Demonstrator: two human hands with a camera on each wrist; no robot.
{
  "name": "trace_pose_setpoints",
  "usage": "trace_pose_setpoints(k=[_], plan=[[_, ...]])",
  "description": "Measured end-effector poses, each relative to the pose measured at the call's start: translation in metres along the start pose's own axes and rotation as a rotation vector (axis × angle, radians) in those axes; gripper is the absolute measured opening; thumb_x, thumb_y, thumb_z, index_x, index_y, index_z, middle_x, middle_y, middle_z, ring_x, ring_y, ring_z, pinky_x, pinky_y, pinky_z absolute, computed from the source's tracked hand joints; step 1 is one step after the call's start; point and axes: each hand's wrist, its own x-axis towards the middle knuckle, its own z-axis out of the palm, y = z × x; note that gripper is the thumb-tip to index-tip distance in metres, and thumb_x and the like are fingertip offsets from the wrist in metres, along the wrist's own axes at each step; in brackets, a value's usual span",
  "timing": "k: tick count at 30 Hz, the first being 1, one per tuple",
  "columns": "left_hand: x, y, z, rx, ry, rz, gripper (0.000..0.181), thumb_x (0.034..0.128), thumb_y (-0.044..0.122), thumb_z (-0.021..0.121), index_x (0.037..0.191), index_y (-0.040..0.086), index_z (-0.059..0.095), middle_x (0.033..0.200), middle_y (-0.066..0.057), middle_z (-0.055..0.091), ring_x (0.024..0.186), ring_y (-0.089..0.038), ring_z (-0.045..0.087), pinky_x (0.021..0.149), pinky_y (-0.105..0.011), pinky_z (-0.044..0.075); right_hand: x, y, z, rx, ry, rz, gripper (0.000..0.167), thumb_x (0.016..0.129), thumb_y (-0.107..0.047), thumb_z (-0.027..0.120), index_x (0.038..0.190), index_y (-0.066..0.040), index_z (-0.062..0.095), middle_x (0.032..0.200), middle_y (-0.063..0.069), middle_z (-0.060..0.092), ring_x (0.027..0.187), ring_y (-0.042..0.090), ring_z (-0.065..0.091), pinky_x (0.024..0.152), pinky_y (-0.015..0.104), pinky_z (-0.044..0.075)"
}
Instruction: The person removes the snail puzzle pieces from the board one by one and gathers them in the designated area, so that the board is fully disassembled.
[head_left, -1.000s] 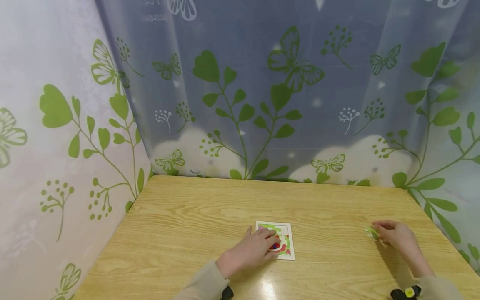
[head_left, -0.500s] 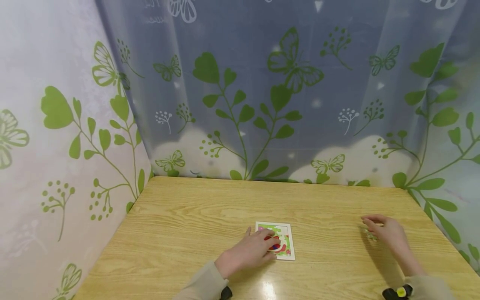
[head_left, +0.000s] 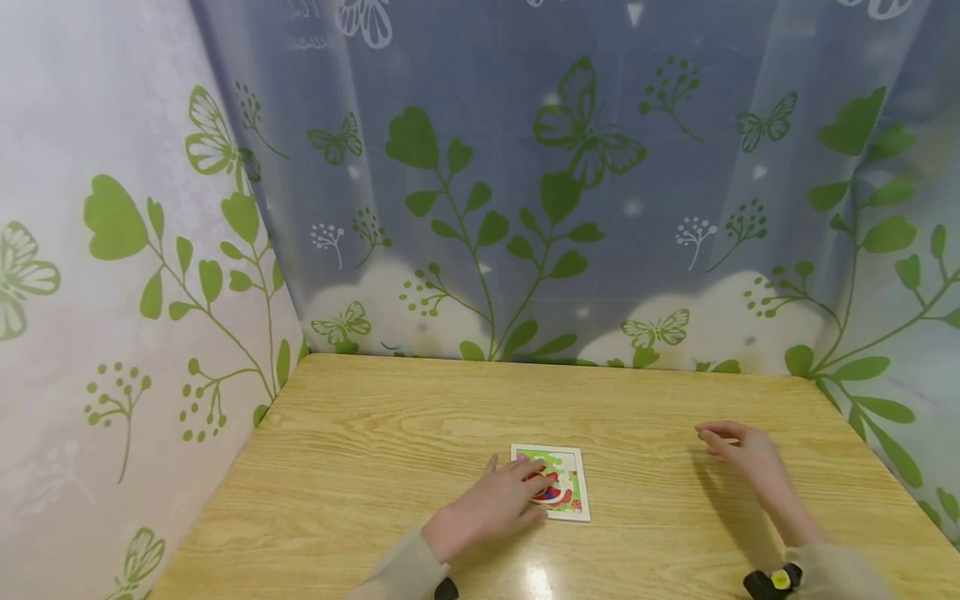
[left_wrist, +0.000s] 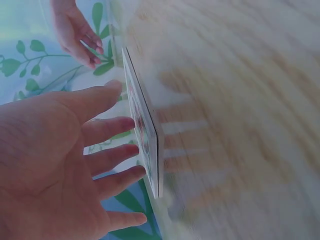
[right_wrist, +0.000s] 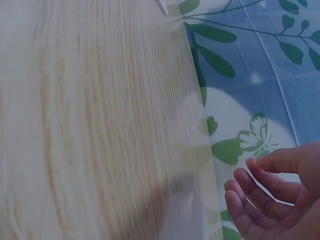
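My left hand (head_left: 498,500) lies over a small picture puzzle board (head_left: 585,492) with a white frame and a red, green and blue picture. In the left wrist view the fingers of the left hand (left_wrist: 75,160) are spread, several fingertips touching the board's (left_wrist: 140,120) printed face. My right hand (head_left: 750,462) hovers over the table to the right of the board, well apart from it. Loosely bent fingers show on the right hand (right_wrist: 275,195) in the right wrist view, the thumb close to the index finger. No held thing is visible in it.
A wood-grain table (head_left: 375,433) lies under both hands. Behind it hangs a blue curtain (head_left: 510,275) printed with green leaves and butterflies. A pale printed curtain (head_left: 52,375) borders the left side.
My right hand has lifted and moved left. The small green, partly clear piece seen at its fingers earlier is out of sight now. The left hand has barely shifted on the puzzle board.
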Motion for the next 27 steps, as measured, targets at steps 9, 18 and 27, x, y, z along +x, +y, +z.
trace_pose_setpoints(k=[9, 18, 27], plan=[[-0.011, -0.004, 0.0, 0.005, -0.029, -0.039, 0.055, 0.1011, 0.042, 0.059, 0.151, 0.02, 0.05, 0.161, -0.006, 0.038, 0.149, -0.027, 0.035, 0.116, -0.064, 0.03, 0.004, -0.014, 0.019, 0.045, -0.046, -0.03, 0.045, 0.106, -0.024, 0.055, 0.13, 0.013, 0.059, 0.13, 0.033, 0.061, 0.101, 0.037, 0.072, 0.082, 0.04, 0.061], [-0.015, -0.005, -0.002, 0.016, -0.032, -0.03, 0.056, 0.1006, 0.043, 0.059, 0.151, 0.021, 0.05, 0.162, -0.006, 0.037, 0.148, -0.028, 0.037, 0.114, -0.065, 0.033, 0.007, -0.032, 0.042, 0.089, -0.06, -0.077, 0.036, 0.105, -0.016, 0.057, 0.126, 0.012, 0.063, 0.122, 0.03, 0.066, 0.097, 0.035, 0.072, 0.079, 0.037, 0.062], [-0.015, -0.005, -0.002, 0.021, -0.054, -0.039, 0.057, 0.1007, 0.044, 0.057, 0.153, 0.024, 0.047, 0.163, -0.004, 0.034, 0.149, -0.028, 0.034, 0.115, -0.066, 0.031, 0.007, -0.05, 0.064, 0.129, -0.093, -0.081, 0.033, 0.104, -0.014, 0.058, 0.125, 0.011, 0.064, 0.122, 0.03, 0.067, 0.1, 0.037, 0.071, 0.079, 0.039, 0.062]])
